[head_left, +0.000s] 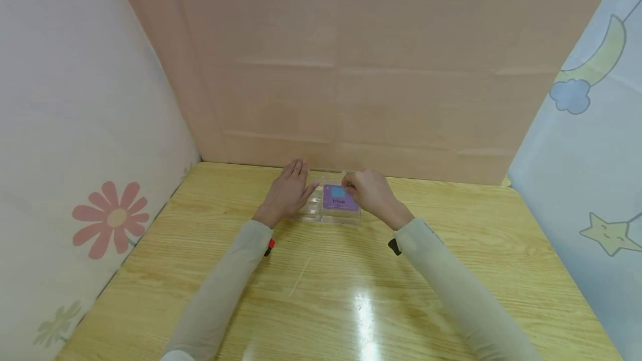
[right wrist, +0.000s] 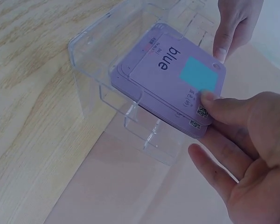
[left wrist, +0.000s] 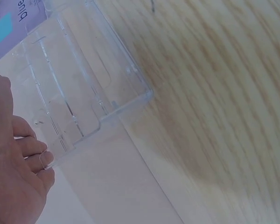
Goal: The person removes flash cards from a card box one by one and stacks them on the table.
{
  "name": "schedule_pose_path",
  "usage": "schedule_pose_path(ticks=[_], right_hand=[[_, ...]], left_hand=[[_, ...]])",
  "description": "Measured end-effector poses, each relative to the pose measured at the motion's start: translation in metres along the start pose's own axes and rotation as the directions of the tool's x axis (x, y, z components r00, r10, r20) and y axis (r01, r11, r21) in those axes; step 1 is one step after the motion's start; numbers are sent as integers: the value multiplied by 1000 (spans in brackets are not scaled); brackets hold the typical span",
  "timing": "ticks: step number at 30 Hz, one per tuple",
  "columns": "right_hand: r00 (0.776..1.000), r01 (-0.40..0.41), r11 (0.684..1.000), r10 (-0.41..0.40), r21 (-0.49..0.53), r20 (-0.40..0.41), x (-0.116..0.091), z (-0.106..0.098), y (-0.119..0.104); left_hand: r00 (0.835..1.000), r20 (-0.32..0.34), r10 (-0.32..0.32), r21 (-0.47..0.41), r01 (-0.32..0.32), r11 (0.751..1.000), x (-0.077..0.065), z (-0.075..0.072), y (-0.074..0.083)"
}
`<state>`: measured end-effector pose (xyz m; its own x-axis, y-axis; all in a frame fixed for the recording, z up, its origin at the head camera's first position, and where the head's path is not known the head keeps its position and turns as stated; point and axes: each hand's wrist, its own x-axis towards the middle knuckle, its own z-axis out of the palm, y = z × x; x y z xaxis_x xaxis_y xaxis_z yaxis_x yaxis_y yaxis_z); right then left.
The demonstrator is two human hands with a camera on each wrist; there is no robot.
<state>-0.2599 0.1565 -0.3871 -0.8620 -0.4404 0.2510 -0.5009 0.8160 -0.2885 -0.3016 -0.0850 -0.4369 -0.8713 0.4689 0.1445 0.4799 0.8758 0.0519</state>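
Note:
A clear plastic rack (left wrist: 91,79) with several slots stands on the table. Purple flashcards (right wrist: 154,70) sit in its right part, the front one printed "blue" with a light blue square. My right hand (head_left: 370,191) pinches the flashcards by one edge, thumb on the printed face and fingers behind. At the rack's left side is my left hand (head_left: 289,193), its fingers straight and its thumb held apart toward the rack. In the left wrist view, the fingertips (left wrist: 45,158) touch the rack's edge. The slots at the left of the rack hold no cards.
The rack stands on a wood-grain table (head_left: 321,294), close to a tan panel (head_left: 341,99) at the back. Patterned walls flank both sides, with a flower (head_left: 116,217) at the left and a moon (head_left: 604,52) at the right.

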Motion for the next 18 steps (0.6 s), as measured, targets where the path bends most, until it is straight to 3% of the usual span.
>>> schedule_pose_path(ticks=[18], right_hand=[[997,-23,999,20,30,78,2,-5,5]], left_hand=[[1000,6,9,27,-10,1000,-1,1,-1]])
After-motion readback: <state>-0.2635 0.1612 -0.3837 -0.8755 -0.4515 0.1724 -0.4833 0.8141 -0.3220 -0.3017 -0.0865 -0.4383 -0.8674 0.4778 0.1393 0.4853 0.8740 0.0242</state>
